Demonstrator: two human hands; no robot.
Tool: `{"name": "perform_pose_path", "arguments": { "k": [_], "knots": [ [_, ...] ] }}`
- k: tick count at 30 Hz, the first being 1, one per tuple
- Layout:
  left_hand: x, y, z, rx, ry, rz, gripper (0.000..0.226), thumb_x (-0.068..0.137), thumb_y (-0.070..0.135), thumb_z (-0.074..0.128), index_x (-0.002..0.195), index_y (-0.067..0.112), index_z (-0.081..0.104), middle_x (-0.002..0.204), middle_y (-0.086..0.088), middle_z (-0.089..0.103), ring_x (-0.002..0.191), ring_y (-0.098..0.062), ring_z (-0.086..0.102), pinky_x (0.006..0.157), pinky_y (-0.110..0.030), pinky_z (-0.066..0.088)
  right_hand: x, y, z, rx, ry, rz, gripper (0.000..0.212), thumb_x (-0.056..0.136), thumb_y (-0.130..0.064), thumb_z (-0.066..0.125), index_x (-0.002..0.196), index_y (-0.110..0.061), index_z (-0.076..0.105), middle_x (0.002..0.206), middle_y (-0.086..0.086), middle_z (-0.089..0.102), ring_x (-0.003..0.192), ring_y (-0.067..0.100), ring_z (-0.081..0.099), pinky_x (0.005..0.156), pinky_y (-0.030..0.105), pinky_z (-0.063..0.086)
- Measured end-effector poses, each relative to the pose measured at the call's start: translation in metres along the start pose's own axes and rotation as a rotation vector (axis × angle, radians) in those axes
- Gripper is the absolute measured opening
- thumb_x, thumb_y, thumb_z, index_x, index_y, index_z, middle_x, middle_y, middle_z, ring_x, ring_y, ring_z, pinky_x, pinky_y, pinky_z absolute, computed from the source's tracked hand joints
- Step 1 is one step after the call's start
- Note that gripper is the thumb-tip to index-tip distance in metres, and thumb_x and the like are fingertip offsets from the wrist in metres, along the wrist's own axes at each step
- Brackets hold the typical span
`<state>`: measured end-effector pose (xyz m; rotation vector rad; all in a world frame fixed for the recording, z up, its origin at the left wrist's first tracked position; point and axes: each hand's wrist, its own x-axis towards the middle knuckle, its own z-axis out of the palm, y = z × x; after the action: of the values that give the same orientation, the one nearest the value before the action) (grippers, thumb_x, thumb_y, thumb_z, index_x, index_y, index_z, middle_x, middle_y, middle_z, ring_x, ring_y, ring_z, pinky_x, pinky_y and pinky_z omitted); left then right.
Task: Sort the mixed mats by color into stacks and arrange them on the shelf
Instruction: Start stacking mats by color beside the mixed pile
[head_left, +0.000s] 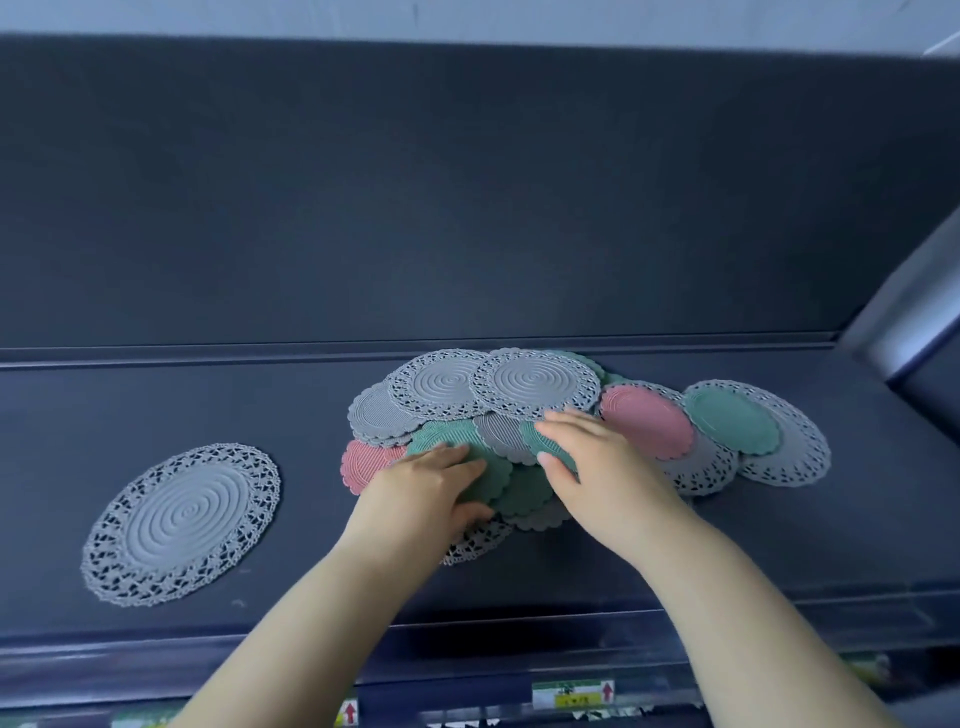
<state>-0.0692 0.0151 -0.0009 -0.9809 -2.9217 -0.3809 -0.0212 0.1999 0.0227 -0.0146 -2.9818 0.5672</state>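
Note:
A mixed pile of round mats lies on the dark shelf (779, 545). It holds grey lace mats (537, 384), a small grey mat (376, 415), small green mats (524, 493) and pink mats (647, 421). My left hand (431, 488) lies flat on a green mat (441, 436) at the pile's front, next to a pink mat (361, 465). My right hand (597, 462) rests with straight fingers on another green mat (563, 460) and a small grey one (501, 434). One large grey lace mat (182, 525) lies alone at the left.
A green mat (732, 418) sits on a grey lace mat (795, 457) at the pile's right end. The shelf's dark back panel (467, 208) rises behind. A grey upright (904, 312) stands at the right. Price labels (571, 693) line the front edge.

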Motion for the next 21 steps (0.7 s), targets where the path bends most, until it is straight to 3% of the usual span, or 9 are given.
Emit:
{"name": "perform_pose_path", "arguments": {
  "k": [3,6,8,10,12,13,15,19,21],
  "knots": [
    [0.003,0.006,-0.007,0.059,-0.092,0.008,0.054,0.094,0.050,0.042,0.145,0.032,0.031,0.154,0.013,0.020,0.142,-0.004,0.016,0.107,-0.019,0.019,0.022,-0.002,0.005,-0.020,-0.001,-0.012,0.042,0.098,-0.029,0.038,0.138,-0.021,0.039,0.150,-0.006,0.030,0.140,0.009,0.016,0.112,0.023,0.010],
    [0.003,0.008,-0.006,0.078,-0.153,-0.004,0.049,0.099,0.045,0.031,0.145,0.029,0.030,0.155,0.010,0.018,0.142,-0.006,0.014,0.109,-0.024,0.025,0.039,0.002,0.010,-0.071,-0.059,0.064,0.042,0.098,-0.029,0.039,0.137,-0.016,0.040,0.149,0.000,0.032,0.139,0.016,0.023,0.112,0.029,0.017],
    [0.001,0.009,-0.008,0.129,-0.162,-0.003,0.049,0.101,0.045,0.017,0.142,0.025,0.035,0.153,0.006,0.028,0.139,-0.009,0.026,0.103,-0.030,0.036,0.046,0.003,0.013,-0.105,-0.080,0.128,0.036,0.098,-0.028,0.039,0.130,-0.013,0.048,0.145,0.003,0.039,0.134,0.018,0.034,0.107,0.032,0.030],
    [0.001,0.009,-0.007,0.169,-0.081,-0.002,0.058,0.100,0.049,0.005,0.131,0.019,0.043,0.123,-0.002,0.058,0.114,-0.021,0.056,0.081,-0.033,0.048,0.051,0.000,0.014,-0.171,-0.084,0.156,0.028,0.099,-0.022,0.038,0.118,-0.010,0.055,0.133,0.008,0.052,0.121,0.023,0.049,0.092,0.031,0.042],
    [0.000,0.006,-0.007,0.231,-0.090,-0.054,0.031,0.103,0.033,0.024,0.120,0.016,0.043,0.072,0.006,0.047,0.072,-0.025,0.058,0.057,-0.031,0.040,0.053,-0.003,0.011,-0.289,-0.090,0.152,0.016,0.095,-0.008,0.040,0.104,-0.010,0.053,0.097,0.008,0.061,0.093,0.026,0.057,0.067,0.028,0.042],
    [0.000,0.005,-0.008,0.208,-0.035,-0.050,0.018,0.100,0.023,0.039,0.114,0.014,0.046,0.060,0.008,0.033,0.055,-0.021,0.049,0.049,-0.031,0.035,0.052,-0.005,0.010,-0.333,-0.086,0.141,0.016,0.088,0.001,0.042,0.098,-0.011,0.047,0.077,0.005,0.052,0.079,0.026,0.054,0.057,0.028,0.036],
    [-0.001,0.009,-0.018,0.167,0.041,0.002,0.018,0.083,0.016,0.067,0.097,0.012,0.057,0.053,0.009,0.011,0.039,-0.015,0.031,0.036,-0.031,0.034,0.050,-0.006,0.010,-0.373,-0.044,0.113,0.032,0.075,0.011,0.043,0.098,-0.012,0.040,0.068,0.003,0.044,0.068,0.024,0.046,0.050,0.029,0.031],
    [-0.007,0.006,-0.008,0.044,0.004,-0.098,0.022,0.098,0.025,0.037,0.117,0.019,0.047,0.060,0.008,0.032,0.062,-0.019,0.042,0.056,-0.028,0.028,0.054,-0.002,0.019,-0.420,0.053,0.081,0.037,0.078,0.006,0.047,0.111,-0.010,0.045,0.084,0.008,0.061,0.066,0.024,0.045,0.048,0.027,0.030],
    [-0.011,0.005,-0.007,-0.005,0.022,-0.093,0.022,0.097,0.024,0.037,0.117,0.021,0.046,0.064,0.007,0.041,0.064,-0.019,0.042,0.058,-0.029,0.029,0.056,0.003,0.022,-0.423,0.101,0.069,0.036,0.082,0.002,0.048,0.115,-0.014,0.049,0.086,0.005,0.064,0.066,0.025,0.050,0.044,0.025,0.027]
  ]
}}
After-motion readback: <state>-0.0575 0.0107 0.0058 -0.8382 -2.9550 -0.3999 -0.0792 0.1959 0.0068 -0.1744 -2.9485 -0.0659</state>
